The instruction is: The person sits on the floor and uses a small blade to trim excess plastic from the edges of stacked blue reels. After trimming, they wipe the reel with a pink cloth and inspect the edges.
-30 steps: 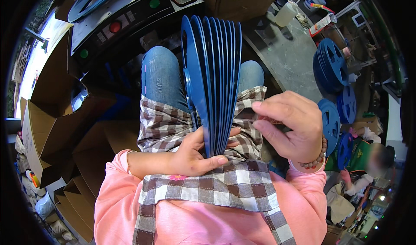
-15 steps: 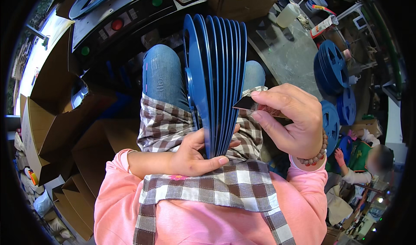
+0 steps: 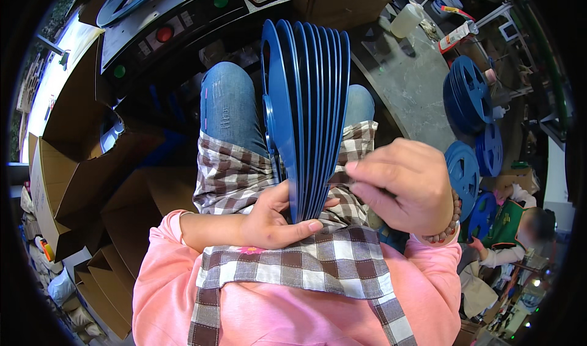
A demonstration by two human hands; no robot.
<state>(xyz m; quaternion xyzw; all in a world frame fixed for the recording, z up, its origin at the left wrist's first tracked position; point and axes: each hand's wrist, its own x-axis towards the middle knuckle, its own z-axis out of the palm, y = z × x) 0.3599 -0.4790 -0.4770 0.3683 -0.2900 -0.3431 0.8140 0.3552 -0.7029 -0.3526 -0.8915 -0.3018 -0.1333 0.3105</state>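
A stack of several thin blue plastic reels stands on edge in my lap, between my knees in blue jeans. My left hand grips the stack's lower edge, thumb across the front. My right hand is at the stack's right side, fingers pinched on a small dark piece against the outermost reel. A checked apron covers my lap under the pink sleeves.
A dark machine panel with red and green buttons lies ahead. Open cardboard boxes stand at the left. More blue reels are stacked on the grey floor at the right. Another person in green sits at the lower right.
My right hand has shifted slightly down and closer to the stack's right side, still pinching the small dark piece. The stack and my left hand have barely moved.
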